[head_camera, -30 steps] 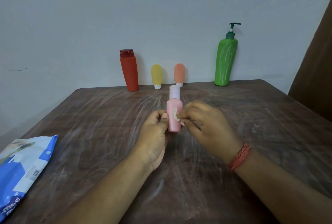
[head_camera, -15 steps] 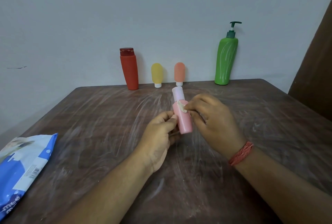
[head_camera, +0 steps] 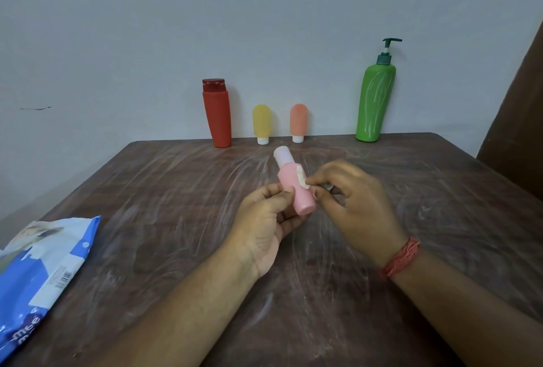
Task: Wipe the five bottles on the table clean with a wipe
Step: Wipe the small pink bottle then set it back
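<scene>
My left hand grips a small pink bottle with a pale cap above the middle of the table, tilted with the cap leaning away to the left. My right hand pinches a small whitish wipe against the bottle's right side. Along the wall stand a red bottle, a small yellow bottle, a small orange bottle and a tall green pump bottle.
A blue and white wipes pack lies at the left front edge of the brown table. A brown panel rises at the right. A red thread band circles my right wrist.
The pink bottle has tilted from upright to leaning left. My right hand's wipe has slid up the bottle's side toward the cap.
</scene>
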`<control>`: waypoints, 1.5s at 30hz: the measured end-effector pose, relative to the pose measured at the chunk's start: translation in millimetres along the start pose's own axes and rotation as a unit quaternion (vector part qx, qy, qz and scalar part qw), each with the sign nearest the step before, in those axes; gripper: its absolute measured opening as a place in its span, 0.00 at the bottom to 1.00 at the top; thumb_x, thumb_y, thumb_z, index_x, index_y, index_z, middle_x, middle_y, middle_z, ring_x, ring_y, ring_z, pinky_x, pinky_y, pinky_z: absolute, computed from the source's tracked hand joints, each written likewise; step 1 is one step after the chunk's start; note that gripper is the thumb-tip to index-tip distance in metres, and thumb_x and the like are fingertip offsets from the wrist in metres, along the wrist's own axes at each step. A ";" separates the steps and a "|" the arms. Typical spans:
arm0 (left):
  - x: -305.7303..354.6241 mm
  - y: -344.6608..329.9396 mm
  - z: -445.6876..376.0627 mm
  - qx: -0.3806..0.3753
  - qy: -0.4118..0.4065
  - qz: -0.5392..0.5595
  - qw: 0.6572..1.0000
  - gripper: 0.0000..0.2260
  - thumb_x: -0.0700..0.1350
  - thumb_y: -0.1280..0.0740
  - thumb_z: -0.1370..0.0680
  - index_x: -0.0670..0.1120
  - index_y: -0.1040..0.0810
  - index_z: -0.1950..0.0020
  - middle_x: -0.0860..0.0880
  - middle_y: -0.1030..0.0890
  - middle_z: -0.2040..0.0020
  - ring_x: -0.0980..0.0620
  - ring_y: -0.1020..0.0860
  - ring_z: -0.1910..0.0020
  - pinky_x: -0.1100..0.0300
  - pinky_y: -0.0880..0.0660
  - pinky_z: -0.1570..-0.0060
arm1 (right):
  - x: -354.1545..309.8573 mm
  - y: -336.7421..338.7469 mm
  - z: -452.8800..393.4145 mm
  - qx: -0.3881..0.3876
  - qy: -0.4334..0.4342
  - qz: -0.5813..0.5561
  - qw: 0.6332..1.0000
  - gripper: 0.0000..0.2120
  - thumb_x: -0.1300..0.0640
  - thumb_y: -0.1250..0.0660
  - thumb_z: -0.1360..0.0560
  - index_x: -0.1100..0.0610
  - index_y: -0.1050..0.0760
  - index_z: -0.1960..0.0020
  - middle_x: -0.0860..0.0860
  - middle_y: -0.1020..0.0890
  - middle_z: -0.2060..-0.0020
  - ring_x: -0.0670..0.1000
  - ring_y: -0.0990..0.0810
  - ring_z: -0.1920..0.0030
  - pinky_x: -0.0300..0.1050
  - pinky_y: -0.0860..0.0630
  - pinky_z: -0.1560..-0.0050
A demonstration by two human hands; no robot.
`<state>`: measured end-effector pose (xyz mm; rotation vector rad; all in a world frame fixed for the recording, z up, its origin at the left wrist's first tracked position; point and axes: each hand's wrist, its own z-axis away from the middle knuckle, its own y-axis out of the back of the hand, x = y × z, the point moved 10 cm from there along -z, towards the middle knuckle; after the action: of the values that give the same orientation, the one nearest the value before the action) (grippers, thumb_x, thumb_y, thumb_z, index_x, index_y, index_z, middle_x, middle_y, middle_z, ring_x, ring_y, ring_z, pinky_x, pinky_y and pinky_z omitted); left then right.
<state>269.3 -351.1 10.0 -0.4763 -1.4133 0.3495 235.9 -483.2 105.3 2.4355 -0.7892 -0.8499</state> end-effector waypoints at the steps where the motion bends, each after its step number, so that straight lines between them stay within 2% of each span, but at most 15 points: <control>1: 2.2 1.9 -0.6 0.013 -0.004 0.008 1.000 0.06 0.36 0.34 0.19 0.37 0.21 0.43 0.39 0.14 0.51 0.47 0.14 0.56 0.54 0.17 0.57 | -3.6 -1.5 0.9 -0.007 0.017 0.008 1.000 0.06 0.65 0.29 0.25 0.56 0.18 0.50 0.46 0.20 0.54 0.42 0.22 0.54 0.35 0.26 0.54; 6: 8.5 21.3 -2.6 0.085 -0.012 0.045 0.995 0.05 0.35 0.34 0.19 0.38 0.22 0.44 0.39 0.13 0.56 0.49 0.14 0.62 0.57 0.18 0.64 | -29.0 -24.1 6.3 -0.060 0.109 0.063 0.990 0.05 0.65 0.29 0.25 0.58 0.18 0.50 0.49 0.21 0.55 0.48 0.23 0.53 0.35 0.28 0.51; 10: 1.2 21.7 -2.9 0.086 0.002 0.068 0.994 0.08 0.37 0.34 0.18 0.36 0.21 0.40 0.41 0.13 0.58 0.50 0.15 0.64 0.58 0.19 0.64 | -40.8 -27.7 7.2 -0.045 0.140 0.118 0.982 0.03 0.61 0.32 0.23 0.58 0.19 0.52 0.50 0.22 0.55 0.52 0.24 0.54 0.47 0.23 0.57; 14: 1.6 16.9 -3.5 0.075 0.001 0.091 0.993 0.09 0.38 0.33 0.19 0.37 0.23 0.40 0.40 0.14 0.57 0.49 0.15 0.63 0.56 0.18 0.64 | -47.9 -29.3 10.4 -0.045 0.172 0.150 0.972 0.02 0.64 0.30 0.25 0.59 0.22 0.55 0.51 0.23 0.56 0.53 0.25 0.55 0.48 0.25 0.59; 17: 19.6 16.3 -5.9 0.057 -0.049 0.090 0.993 0.05 0.36 0.34 0.19 0.40 0.25 0.43 0.39 0.14 0.53 0.46 0.14 0.59 0.53 0.17 0.61 | -29.6 -20.2 1.8 -0.026 0.117 0.142 0.983 0.06 0.66 0.28 0.27 0.59 0.24 0.57 0.51 0.24 0.57 0.53 0.25 0.56 0.52 0.24 0.58; 21: 13.7 3.9 -3.0 -0.013 -0.036 -0.005 0.999 0.12 0.36 0.35 0.19 0.41 0.25 0.36 0.38 0.19 0.39 0.45 0.16 0.50 0.48 0.17 0.53 | 11.0 6.7 -0.5 0.065 -0.021 -0.027 0.997 0.06 0.67 0.28 0.27 0.57 0.21 0.57 0.47 0.22 0.57 0.47 0.21 0.55 0.43 0.24 0.55; 24: -4.0 -9.6 1.5 -0.067 0.004 -0.057 0.996 0.13 0.36 0.35 0.19 0.42 0.24 0.34 0.39 0.20 0.37 0.47 0.15 0.48 0.47 0.18 0.50 | 36.5 6.7 2.7 0.077 -0.122 -0.159 0.977 0.10 0.68 0.28 0.27 0.53 0.20 0.57 0.45 0.19 0.57 0.46 0.19 0.55 0.41 0.22 0.53; 26: -8.7 -14.9 2.3 -0.088 0.012 -0.076 0.993 0.12 0.36 0.34 0.19 0.43 0.22 0.36 0.43 0.19 0.41 0.49 0.15 0.49 0.49 0.17 0.51 | 49.7 10.4 2.4 0.100 -0.165 -0.232 0.953 0.12 0.68 0.29 0.26 0.51 0.20 0.56 0.46 0.17 0.58 0.44 0.18 0.56 0.38 0.22 0.53; 30: -4.5 -13.3 1.2 -0.072 -0.019 -0.087 0.993 0.10 0.34 0.35 0.19 0.43 0.21 0.40 0.45 0.19 0.48 0.53 0.15 0.54 0.53 0.17 0.56 | 54.2 -2.8 1.7 0.074 -0.188 -0.328 0.923 0.10 0.69 0.29 0.26 0.55 0.21 0.54 0.53 0.16 0.55 0.46 0.18 0.53 0.40 0.21 0.49; 34: 10.9 0.1 -2.8 -0.037 -0.070 -0.140 0.987 0.12 0.37 0.34 0.18 0.50 0.20 0.39 0.47 0.17 0.42 0.50 0.16 0.44 0.52 0.18 0.50 | 59.4 -27.4 10.6 0.015 -0.231 -0.367 0.901 0.12 0.67 0.28 0.26 0.50 0.20 0.58 0.51 0.14 0.54 0.50 0.16 0.52 0.47 0.19 0.47; 36: 15.6 -0.2 -2.5 -0.049 -0.096 -0.226 0.968 0.13 0.39 0.34 0.18 0.55 0.20 0.38 0.52 0.18 0.41 0.51 0.19 0.41 0.48 0.19 0.43 | 63.5 -20.0 9.0 0.046 -0.233 -0.378 0.895 0.11 0.68 0.28 0.27 0.52 0.19 0.58 0.51 0.14 0.57 0.48 0.17 0.54 0.43 0.19 0.50; 38: 15.7 -7.9 0.4 -0.073 -0.125 -0.353 0.924 0.14 0.43 0.33 0.18 0.59 0.23 0.36 0.61 0.19 0.44 0.59 0.21 0.43 0.52 0.21 0.42 | 70.0 -3.6 6.4 0.105 -0.230 -0.375 0.892 0.09 0.67 0.28 0.26 0.53 0.20 0.56 0.49 0.14 0.58 0.46 0.17 0.55 0.39 0.20 0.51; 41: 10.8 -17.6 2.9 -0.085 -0.143 -0.433 0.886 0.15 0.47 0.34 0.17 0.61 0.26 0.33 0.64 0.21 0.46 0.66 0.23 0.47 0.61 0.24 0.45 | 68.8 17.5 4.9 0.145 -0.200 -0.310 0.918 0.11 0.67 0.28 0.26 0.51 0.20 0.54 0.48 0.15 0.56 0.45 0.17 0.53 0.38 0.22 0.51; 43: 15.0 -18.5 4.8 -0.072 -0.163 -0.445 0.878 0.14 0.47 0.35 0.17 0.59 0.27 0.33 0.63 0.22 0.45 0.68 0.24 0.48 0.68 0.27 0.50 | 51.4 17.1 2.4 0.112 -0.141 -0.195 0.964 0.10 0.67 0.28 0.26 0.51 0.19 0.55 0.46 0.18 0.55 0.45 0.18 0.52 0.40 0.22 0.51; 45: 20.4 -17.6 6.9 -0.062 -0.181 -0.458 0.868 0.14 0.46 0.35 0.17 0.59 0.28 0.33 0.63 0.22 0.43 0.69 0.25 0.46 0.73 0.27 0.53 | 34.5 11.0 1.8 0.090 -0.092 -0.105 0.986 0.09 0.66 0.27 0.27 0.53 0.18 0.54 0.42 0.19 0.54 0.46 0.18 0.51 0.42 0.20 0.50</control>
<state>264.3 -355.1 37.2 0.2110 -1.8653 -0.4540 253.0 -513.7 95.9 2.6619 -0.7087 -1.1412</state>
